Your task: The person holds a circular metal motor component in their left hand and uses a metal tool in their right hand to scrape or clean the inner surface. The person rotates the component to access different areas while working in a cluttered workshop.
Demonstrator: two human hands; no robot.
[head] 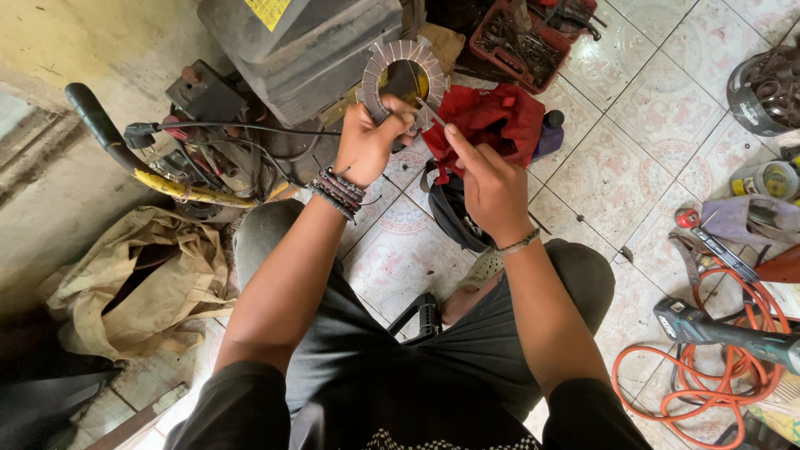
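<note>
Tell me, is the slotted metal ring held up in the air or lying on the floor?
Held up. The left hand grips the slotted metal ring at its lower edge, on edge above the tiled floor, while the right hand brings a thin tool to it.

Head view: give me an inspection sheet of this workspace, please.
Surface: patterned tile floor; person seated low.
Job's things: slotted metal ring raised in left hand; right hand puts a thin tool to its lower edge.
Clutter: red cloth, tan sack, red parts tray, grey engine housing.
Grippers: both hands closed on what they hold.
Cables: orange hose coiled beside a power tool; black lead.
Surroundings: stained wall.
</note>
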